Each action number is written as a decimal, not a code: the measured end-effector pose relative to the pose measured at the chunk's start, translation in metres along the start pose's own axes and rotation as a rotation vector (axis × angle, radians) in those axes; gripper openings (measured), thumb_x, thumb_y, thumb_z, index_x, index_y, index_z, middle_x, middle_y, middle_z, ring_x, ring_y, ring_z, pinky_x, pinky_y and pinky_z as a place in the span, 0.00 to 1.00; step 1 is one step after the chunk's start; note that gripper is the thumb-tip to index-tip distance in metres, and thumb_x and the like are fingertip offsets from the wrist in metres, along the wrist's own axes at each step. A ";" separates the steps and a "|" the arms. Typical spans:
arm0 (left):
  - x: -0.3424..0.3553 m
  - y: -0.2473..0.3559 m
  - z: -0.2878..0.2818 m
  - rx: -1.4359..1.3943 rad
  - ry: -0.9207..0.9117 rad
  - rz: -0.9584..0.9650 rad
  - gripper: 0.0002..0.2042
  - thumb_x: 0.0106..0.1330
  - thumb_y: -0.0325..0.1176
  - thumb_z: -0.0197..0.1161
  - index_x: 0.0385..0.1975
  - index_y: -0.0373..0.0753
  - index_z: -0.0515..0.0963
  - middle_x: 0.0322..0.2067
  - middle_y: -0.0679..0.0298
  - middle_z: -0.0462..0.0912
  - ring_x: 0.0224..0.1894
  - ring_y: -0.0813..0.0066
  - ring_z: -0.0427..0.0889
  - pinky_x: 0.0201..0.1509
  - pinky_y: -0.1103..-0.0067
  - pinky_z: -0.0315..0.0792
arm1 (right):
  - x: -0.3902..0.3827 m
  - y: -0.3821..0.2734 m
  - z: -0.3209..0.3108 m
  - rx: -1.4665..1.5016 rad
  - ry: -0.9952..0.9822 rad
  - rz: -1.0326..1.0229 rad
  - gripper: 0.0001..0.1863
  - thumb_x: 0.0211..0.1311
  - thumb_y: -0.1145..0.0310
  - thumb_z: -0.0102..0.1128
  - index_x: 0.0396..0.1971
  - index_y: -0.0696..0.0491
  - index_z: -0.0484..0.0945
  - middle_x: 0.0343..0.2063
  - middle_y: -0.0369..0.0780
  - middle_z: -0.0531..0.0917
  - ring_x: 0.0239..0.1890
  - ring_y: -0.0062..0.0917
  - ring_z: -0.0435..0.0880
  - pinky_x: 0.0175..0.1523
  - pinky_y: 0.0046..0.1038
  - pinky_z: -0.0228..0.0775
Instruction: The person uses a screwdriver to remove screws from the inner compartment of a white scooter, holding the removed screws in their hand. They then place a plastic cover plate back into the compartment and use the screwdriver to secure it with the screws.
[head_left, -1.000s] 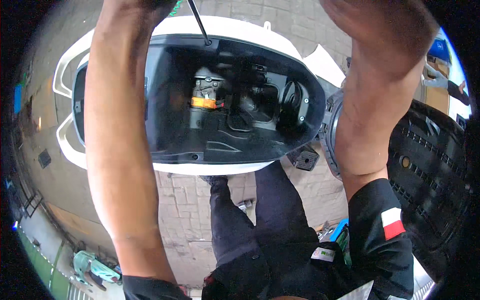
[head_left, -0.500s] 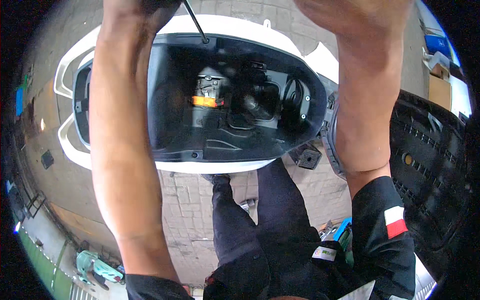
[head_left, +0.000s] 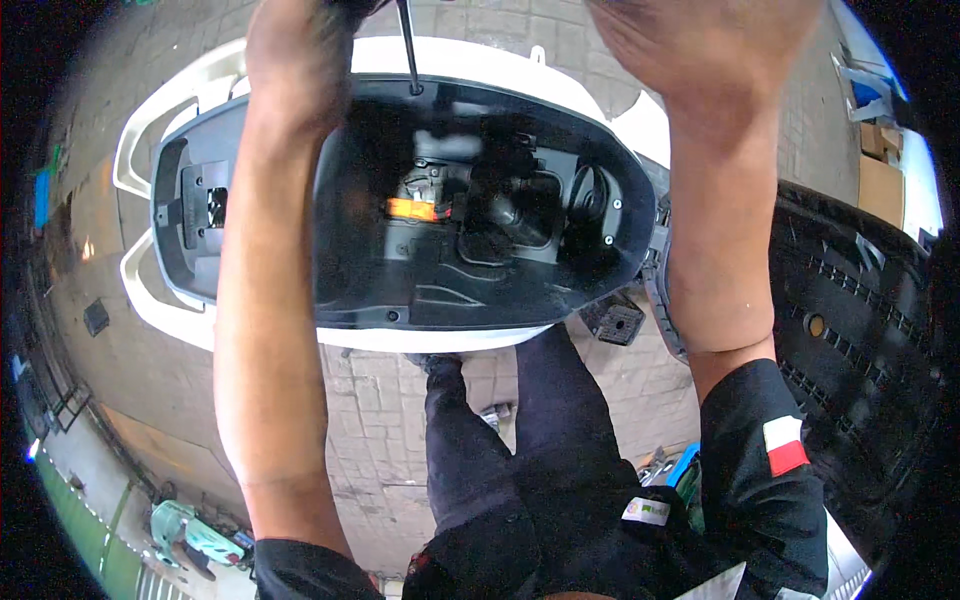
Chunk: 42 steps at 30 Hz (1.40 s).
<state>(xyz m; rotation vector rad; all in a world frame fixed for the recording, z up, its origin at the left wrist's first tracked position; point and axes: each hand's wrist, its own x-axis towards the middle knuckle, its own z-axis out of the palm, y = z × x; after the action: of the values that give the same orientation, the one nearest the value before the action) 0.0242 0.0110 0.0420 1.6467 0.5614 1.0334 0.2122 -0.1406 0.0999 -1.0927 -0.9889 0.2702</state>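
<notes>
A white scooter body [head_left: 480, 58] stands before me with its black underseat storage tub [head_left: 365, 250] uncovered. A thin dark rod like a screwdriver shaft [head_left: 408, 45] meets a fixing point on the tub's far rim; its upper end leaves the view. My left hand [head_left: 300, 65] is above the far left rim, beside the rod. It is blurred, its fingers are hidden, and something dark lies along it. My right hand [head_left: 705, 45] is raised at the top right, beyond the tub's front end. Its fingers are cut off by the frame edge.
An orange-labelled part [head_left: 415, 210] sits in the tub's recess. A white grab rail [head_left: 135, 135] curves at the scooter's left end. A large black ribbed panel [head_left: 850, 330] fills the right side. Cardboard boxes [head_left: 880, 185] stand at the far right. Brick paving [head_left: 375, 430] lies below.
My left hand and forearm have shifted right. The rod's upper end has swung right, so it looks more upright, its lower end still at the rim. My right arm has barely moved.
</notes>
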 end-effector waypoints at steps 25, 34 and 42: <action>-0.047 -0.014 -0.009 0.303 -0.363 0.015 0.11 0.62 0.24 0.65 0.43 0.30 0.82 0.35 0.64 0.87 0.37 0.80 0.79 0.43 0.79 0.75 | -0.051 0.031 0.053 0.140 -0.272 0.284 0.10 0.62 0.76 0.70 0.42 0.58 0.83 0.31 0.37 0.88 0.30 0.14 0.83 0.35 0.17 0.77; -0.035 -0.022 -0.011 0.575 -0.402 -0.017 0.16 0.53 0.31 0.75 0.40 0.30 0.83 0.36 0.55 0.88 0.38 0.69 0.86 0.45 0.74 0.79 | -0.052 0.037 0.066 0.118 -0.169 0.185 0.11 0.64 0.75 0.69 0.44 0.60 0.81 0.33 0.38 0.87 0.28 0.14 0.81 0.35 0.16 0.76; -0.031 -0.009 -0.014 0.812 -0.645 0.207 0.16 0.52 0.39 0.73 0.40 0.44 0.83 0.41 0.62 0.78 0.48 0.57 0.77 0.54 0.63 0.70 | -0.057 0.044 0.053 0.184 -0.216 0.237 0.12 0.66 0.76 0.66 0.47 0.61 0.79 0.35 0.38 0.86 0.31 0.12 0.81 0.36 0.17 0.76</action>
<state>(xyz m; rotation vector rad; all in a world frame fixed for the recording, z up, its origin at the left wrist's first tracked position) -0.0029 -0.0029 0.0241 2.6477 0.3861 0.3395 0.1501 -0.1225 0.0381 -1.0261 -1.0027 0.6704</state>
